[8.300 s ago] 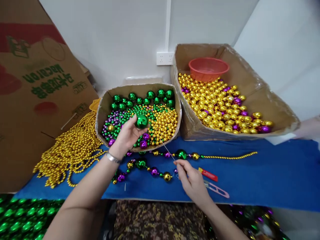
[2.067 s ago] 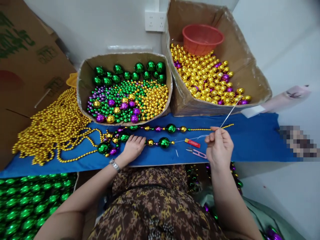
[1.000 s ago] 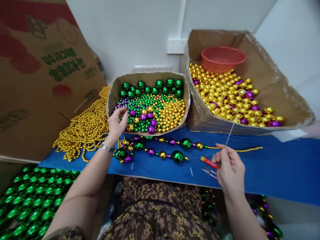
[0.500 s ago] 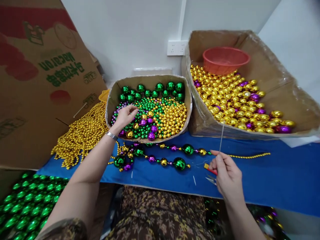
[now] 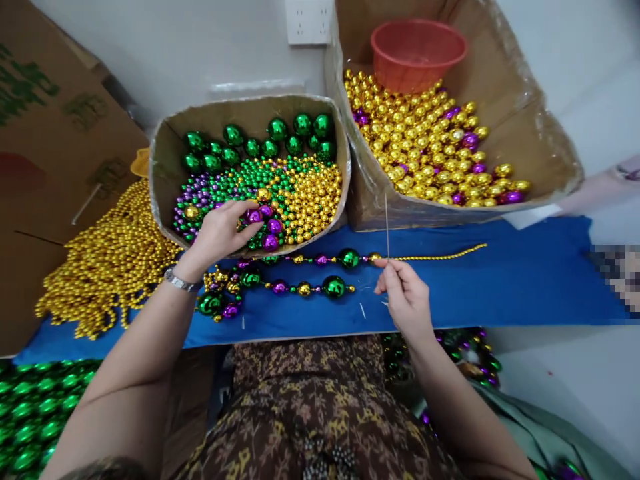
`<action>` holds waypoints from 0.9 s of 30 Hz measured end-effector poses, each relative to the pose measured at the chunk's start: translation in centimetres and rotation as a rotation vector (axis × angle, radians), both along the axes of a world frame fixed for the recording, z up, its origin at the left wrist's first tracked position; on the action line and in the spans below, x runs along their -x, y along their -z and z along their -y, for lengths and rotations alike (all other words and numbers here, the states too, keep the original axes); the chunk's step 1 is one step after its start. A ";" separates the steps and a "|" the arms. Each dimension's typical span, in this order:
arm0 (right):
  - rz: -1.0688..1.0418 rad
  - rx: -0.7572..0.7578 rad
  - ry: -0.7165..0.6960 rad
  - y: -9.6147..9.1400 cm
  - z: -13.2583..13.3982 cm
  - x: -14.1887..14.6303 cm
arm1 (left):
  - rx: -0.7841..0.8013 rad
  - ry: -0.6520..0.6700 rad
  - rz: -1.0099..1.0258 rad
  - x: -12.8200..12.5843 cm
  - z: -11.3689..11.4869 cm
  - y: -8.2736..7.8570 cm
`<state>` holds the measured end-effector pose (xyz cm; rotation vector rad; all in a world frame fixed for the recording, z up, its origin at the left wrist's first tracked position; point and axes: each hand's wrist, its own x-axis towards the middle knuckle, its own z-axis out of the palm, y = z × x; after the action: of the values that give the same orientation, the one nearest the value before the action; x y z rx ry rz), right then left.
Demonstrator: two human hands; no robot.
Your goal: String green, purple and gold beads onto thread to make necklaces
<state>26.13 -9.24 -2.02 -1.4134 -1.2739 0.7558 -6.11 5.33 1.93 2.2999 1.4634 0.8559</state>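
Note:
My left hand (image 5: 225,228) reaches into the smaller cardboard box (image 5: 156,170), thumb and fingers closed around a purple bead (image 5: 254,215). More purple beads (image 5: 273,235) lie beside its fingertips. My right hand (image 5: 407,293) pinches a long thin needle (image 5: 387,227), which points upward over the blue cloth. A strand of green, purple and gold beads (image 5: 333,287) lies in a loop on the cloth, its upper end close to my right fingers. A pale blade tip (image 5: 385,304) shows beside that hand; the rest of the tool is hidden.
A larger box (image 5: 535,140) of gold beads holds a red plastic bowl (image 5: 419,57). Gold bead strings (image 5: 105,260) heap at the left. Large green beads (image 5: 37,407) fill a space below. Another person's arm (image 5: 597,190) shows at the right edge.
The view has shifted right and down. My left hand has moved onto the purple beads in the smaller box. My right hand keeps hold of the needle; the red-handled scissors are now mostly hidden.

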 end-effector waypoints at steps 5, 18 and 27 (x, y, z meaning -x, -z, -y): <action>0.002 -0.030 -0.013 -0.4 0.6 0.0 | 0.117 0.030 0.402 -2.7 2.8 -1.5; 0.074 -0.041 -0.046 -0.6 2.1 0.1 | 0.337 0.016 0.831 -4.1 5.3 -1.0; 0.138 -0.043 -0.056 -0.8 2.3 0.3 | 0.415 0.033 0.927 -4.1 5.8 -0.8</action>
<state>25.85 -11.55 -1.23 -1.4198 -1.4338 0.6736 -2.01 -0.43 2.74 1.3098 1.0257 1.2261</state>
